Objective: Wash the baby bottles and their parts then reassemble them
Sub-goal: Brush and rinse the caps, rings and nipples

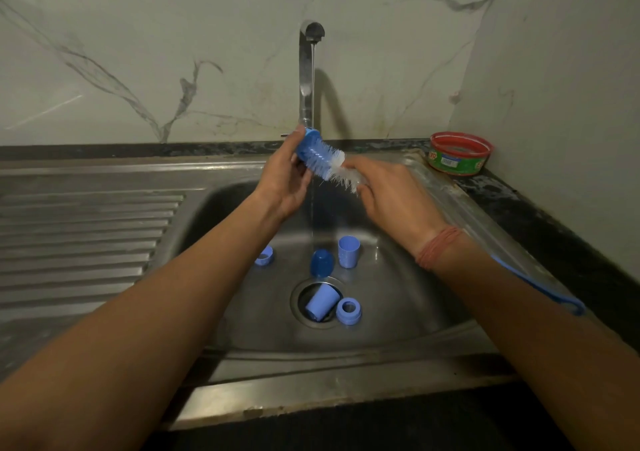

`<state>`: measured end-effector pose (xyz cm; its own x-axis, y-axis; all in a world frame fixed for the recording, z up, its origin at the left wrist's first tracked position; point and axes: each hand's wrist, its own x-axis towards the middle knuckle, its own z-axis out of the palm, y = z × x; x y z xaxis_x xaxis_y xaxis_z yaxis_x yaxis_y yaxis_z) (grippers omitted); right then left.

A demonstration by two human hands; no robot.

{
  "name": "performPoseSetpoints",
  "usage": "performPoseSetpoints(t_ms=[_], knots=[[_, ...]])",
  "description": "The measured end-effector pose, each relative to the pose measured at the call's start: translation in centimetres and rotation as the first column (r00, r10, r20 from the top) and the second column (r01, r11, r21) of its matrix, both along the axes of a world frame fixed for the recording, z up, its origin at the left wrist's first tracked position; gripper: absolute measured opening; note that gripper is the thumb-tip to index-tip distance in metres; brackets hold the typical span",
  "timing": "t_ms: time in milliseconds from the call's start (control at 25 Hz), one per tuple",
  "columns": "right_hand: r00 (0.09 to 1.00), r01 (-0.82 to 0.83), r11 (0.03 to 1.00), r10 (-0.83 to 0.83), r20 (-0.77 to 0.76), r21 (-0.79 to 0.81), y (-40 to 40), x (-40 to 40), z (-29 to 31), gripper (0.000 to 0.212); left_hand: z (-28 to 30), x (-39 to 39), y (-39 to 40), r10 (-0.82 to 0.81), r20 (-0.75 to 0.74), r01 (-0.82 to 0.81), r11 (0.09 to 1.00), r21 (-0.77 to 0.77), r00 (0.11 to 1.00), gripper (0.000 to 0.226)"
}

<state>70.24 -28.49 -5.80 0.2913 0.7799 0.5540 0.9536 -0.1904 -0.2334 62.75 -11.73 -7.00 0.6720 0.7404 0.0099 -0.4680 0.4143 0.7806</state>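
Above the steel sink (398,312), the left hand (284,183) pinched a small blue plastic bottle (309,147) while the right hand (391,194) gripped a white-bristled bottle brush (337,170) pushed inside it.

Your one view comes from the head camera, looking forward and down over both forearms into the steel sink (398,298), close enough that your arms fill the lower corners. It faces the marble wall (173,52) squarely, with the tap (306,69) near the centre. The wide lens bends the surface (540,204) edges outward at the sides.
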Motion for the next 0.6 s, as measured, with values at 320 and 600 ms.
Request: performPoseSetpoints(t_ms=[320,600], knots=[[0.809,0.026,0.997,0.026,-0.588,0.078,0.1,0.0,1.3,0.035,0.4,0.1,-2.9,-0.262,-0.051,0.267,0.957,0.113,0.964,0.033],[0.788,0.051,0.997,-0.074,-0.611,-0.056,-0.2,-0.6,1.2,0.049,0.4,1.2,-3.5,-0.166,-0.071,0.169,0.984,0.049,0.984,0.043]])
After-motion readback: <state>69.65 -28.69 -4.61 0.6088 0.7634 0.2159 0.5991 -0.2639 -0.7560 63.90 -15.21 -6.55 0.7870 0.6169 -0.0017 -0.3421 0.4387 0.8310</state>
